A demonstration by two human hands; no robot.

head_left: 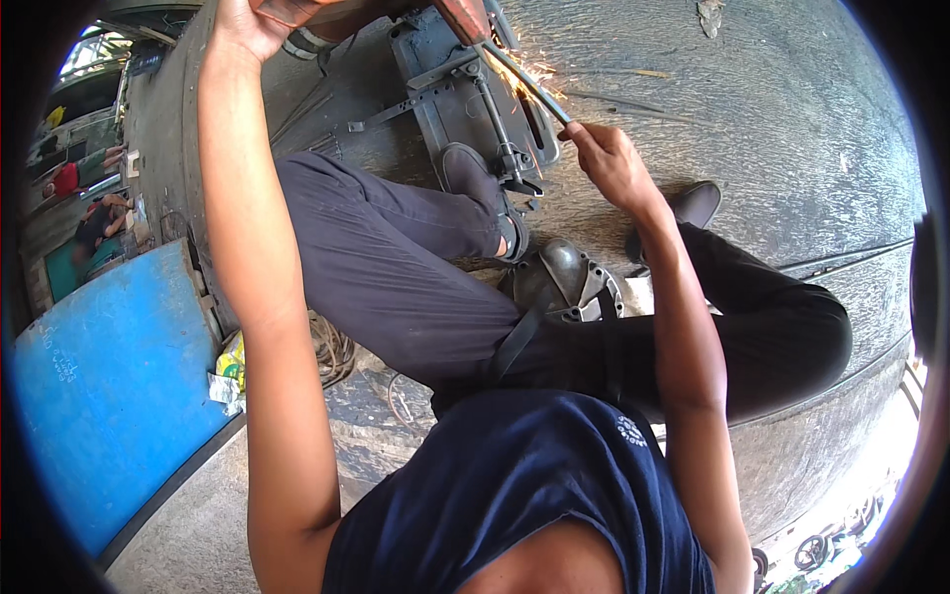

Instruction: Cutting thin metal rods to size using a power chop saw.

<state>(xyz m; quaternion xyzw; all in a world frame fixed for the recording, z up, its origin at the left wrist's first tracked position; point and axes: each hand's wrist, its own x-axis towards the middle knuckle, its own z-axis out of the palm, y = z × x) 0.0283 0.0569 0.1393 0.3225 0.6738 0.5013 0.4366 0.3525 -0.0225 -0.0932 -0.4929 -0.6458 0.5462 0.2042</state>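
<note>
My right hand (611, 166) is closed round the near end of a thin metal bar (542, 96). The bar's far end meets the lower tip of a reddish-brown guard (463, 18) on a cut-off saw, where orange sparks (524, 71) spray out. At the top edge my left hand (252, 28) has its fingers curled on a reddish-brown part of the saw (293, 10); the picture's edge cuts off some of that grip. Below the guard are the saw's grey base (435, 129) and its clamp screw (492, 111), close to my left shoe.
A rounded metal housing (560, 277) lies between my legs. Thin rods (633, 105) rest on the floor beyond my right hand. A blue panel (109, 386), a yellow-green packet (231, 364) and coiled cord (332, 351) are at left. Farther back, two people (99, 223) sit.
</note>
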